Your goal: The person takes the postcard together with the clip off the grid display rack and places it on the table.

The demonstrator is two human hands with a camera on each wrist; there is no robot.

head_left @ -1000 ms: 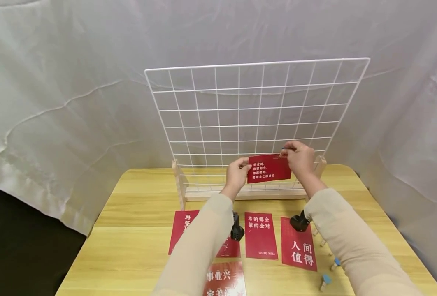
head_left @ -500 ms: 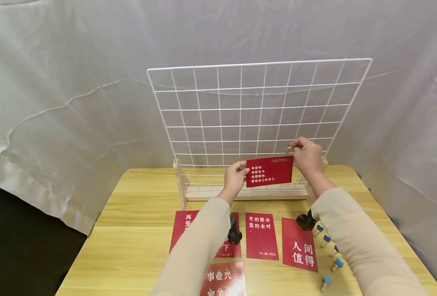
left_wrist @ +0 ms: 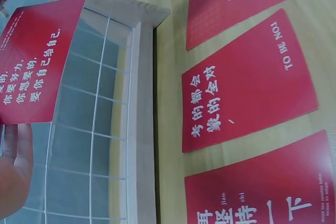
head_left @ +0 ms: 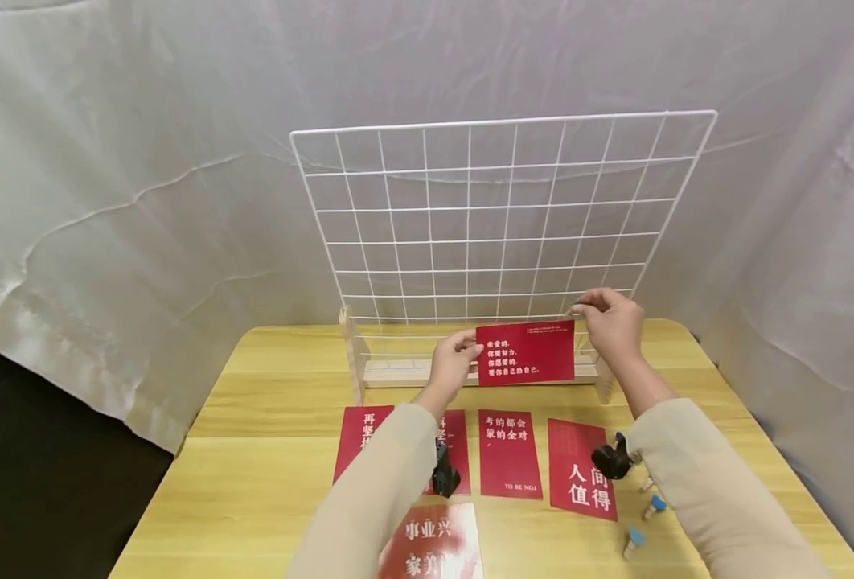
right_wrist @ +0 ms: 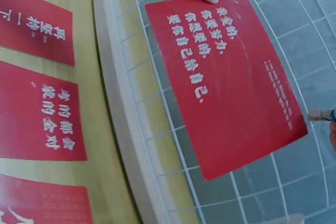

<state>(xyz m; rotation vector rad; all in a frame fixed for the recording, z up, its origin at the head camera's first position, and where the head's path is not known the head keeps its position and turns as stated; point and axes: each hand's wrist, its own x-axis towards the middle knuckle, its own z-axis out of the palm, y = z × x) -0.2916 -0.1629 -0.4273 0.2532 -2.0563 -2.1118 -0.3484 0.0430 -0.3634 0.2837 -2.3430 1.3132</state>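
Card: a red card with white lettering stood flat against the low rows of the white wire grid.
Fingers: left hand pinched its left edge; right hand pinched a small clip at its top right corner.
Room: grid squares above stood open.
Desk: the yellow wooden desk carried other red cards; white cloth hung behind.

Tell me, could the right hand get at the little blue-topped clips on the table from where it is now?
Probably yes. The blue-topped clips lie in the open beside the right forearm, nothing over them, but the right hand is busy pinching a small clip at the red card.
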